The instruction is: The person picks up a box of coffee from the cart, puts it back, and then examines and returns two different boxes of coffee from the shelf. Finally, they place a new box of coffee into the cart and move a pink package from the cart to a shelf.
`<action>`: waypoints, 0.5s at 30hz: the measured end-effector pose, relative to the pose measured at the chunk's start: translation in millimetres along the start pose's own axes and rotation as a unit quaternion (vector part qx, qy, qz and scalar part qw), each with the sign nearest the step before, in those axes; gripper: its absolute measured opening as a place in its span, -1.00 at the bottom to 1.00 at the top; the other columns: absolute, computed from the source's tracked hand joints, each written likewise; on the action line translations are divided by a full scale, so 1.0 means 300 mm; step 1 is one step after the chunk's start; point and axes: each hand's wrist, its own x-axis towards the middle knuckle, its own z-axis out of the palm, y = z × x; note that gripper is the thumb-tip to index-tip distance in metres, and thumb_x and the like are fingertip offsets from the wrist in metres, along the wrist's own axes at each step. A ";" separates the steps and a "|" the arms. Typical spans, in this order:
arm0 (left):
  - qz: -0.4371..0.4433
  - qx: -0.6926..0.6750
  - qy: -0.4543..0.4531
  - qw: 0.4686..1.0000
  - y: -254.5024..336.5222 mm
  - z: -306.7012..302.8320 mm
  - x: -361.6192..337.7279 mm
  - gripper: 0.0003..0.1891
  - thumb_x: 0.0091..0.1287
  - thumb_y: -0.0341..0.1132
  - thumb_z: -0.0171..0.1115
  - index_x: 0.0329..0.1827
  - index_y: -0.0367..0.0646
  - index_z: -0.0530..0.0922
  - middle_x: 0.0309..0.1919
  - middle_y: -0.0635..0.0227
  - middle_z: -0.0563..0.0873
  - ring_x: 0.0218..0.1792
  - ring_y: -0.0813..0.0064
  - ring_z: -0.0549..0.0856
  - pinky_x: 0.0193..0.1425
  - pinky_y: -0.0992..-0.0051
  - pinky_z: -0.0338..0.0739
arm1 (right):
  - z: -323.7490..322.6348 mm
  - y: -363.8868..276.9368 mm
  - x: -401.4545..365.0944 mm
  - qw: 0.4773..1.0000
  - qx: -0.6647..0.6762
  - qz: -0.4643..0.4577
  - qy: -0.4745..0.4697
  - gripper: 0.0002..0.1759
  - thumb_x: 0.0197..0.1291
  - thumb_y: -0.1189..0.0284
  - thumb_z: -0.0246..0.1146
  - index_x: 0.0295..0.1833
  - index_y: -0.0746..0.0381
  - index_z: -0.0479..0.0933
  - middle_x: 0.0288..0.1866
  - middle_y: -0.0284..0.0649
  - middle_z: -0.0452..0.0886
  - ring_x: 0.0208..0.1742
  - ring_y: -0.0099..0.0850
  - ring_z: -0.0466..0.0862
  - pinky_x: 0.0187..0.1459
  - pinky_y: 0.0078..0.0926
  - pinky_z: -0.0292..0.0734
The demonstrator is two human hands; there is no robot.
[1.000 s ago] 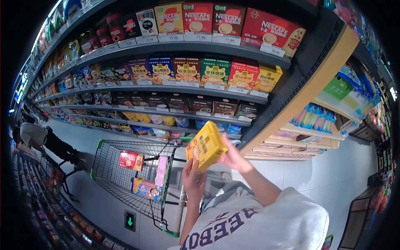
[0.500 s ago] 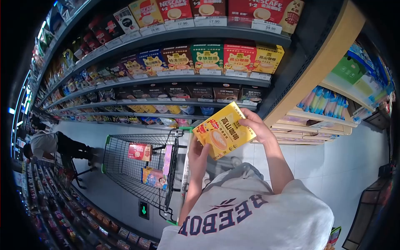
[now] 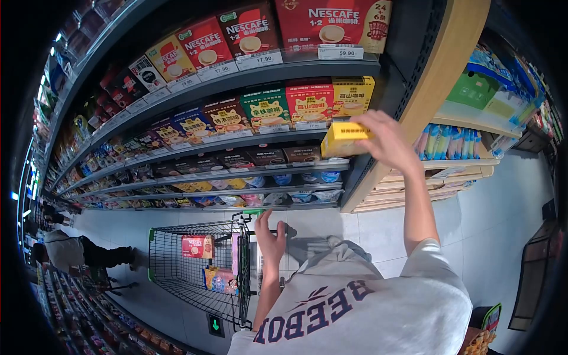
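My right hand (image 3: 384, 139) grips a yellow coffee box (image 3: 343, 142) by its right end. The box is held up in front of the coffee shelf, just below a matching yellow box (image 3: 353, 97) at the end of the row. Beside that stands a red coffee box (image 3: 309, 103). Lower down, my left hand (image 3: 271, 236) is empty with its fingers apart, close to the handle end of the shopping cart (image 3: 195, 296). Inside the cart lie a red Nescafe box (image 3: 197, 247) and a colourful package (image 3: 222, 280).
Nescafe boxes (image 3: 331, 26) with price tags fill the upper shelf. A wooden shelf end (image 3: 429, 71) stands to the right, with blue packs (image 3: 452, 142) beyond it. Another person (image 3: 77, 251) is at the left. Stocked shelving (image 3: 100, 319) runs along the lower left.
The yellow box has gone from both hands in front of my chest up toward the shelf in my right hand alone. My left hand has let go and dropped toward the cart.
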 end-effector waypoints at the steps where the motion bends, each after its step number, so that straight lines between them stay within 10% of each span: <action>1: -0.007 0.060 0.009 0.998 -0.021 -0.025 -0.023 -0.48 0.36 -0.41 0.37 0.40 -0.23 0.53 0.31 -0.08 0.54 0.36 -0.13 0.50 0.46 0.03 0.39 | -0.031 0.008 0.024 1.000 -0.025 -0.002 0.017 -0.46 0.12 0.40 0.52 0.25 0.18 0.60 0.13 -0.15 0.71 0.22 -0.10 0.65 0.22 -0.16 0.58; 15: -0.204 0.178 -0.044 0.962 -0.192 -0.079 -0.222 -0.37 0.36 -0.23 0.35 0.51 -0.03 0.41 0.25 0.10 0.58 0.27 -0.07 0.60 0.23 -0.03 0.58 | -0.001 0.077 0.250 0.986 -0.161 -0.002 0.038 -0.46 0.07 0.54 0.49 0.22 0.16 0.59 0.02 -0.23 0.68 0.16 -0.18 0.65 0.20 -0.18 0.59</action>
